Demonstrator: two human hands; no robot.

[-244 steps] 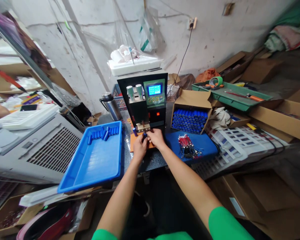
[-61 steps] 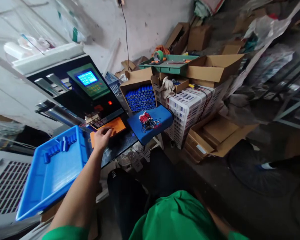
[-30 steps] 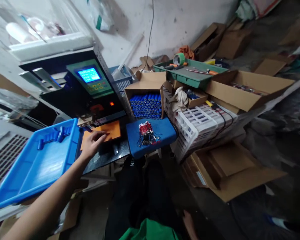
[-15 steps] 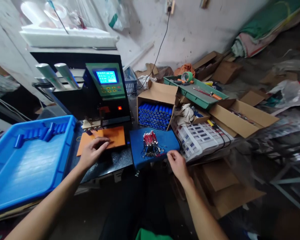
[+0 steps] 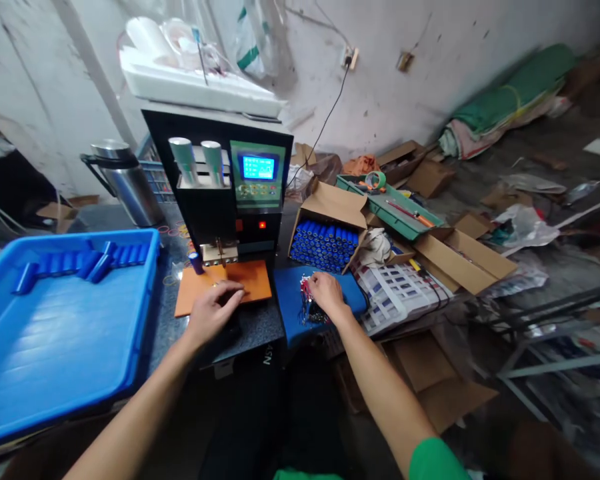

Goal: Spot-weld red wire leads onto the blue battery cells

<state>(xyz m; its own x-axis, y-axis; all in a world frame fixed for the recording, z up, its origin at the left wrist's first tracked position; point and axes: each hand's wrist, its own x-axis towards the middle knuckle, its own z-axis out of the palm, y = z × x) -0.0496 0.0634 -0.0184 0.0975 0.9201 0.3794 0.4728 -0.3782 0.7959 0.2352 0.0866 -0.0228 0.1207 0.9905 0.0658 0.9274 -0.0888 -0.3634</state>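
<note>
At the near edge of the desk [image 5: 260, 328], the left hand [image 5: 214, 312] lies loose and open on the orange mat [image 5: 250, 280], holding nothing. Just right of it, the right hand [image 5: 326, 295] rests on the wire bundle [image 5: 310, 315] on the blue pad [image 5: 287, 300]; whether its fingers grip cannot be told. Behind stand the welding machine [image 5: 220, 187] and the box of blue cells [image 5: 325, 243], with a blue tray [image 5: 65, 327] at left.

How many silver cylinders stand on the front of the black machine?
2. The left cylinder stands at the upper left of the black machine; the right cylinder is next to it, beside the green control panel. None appears hidden.
</note>
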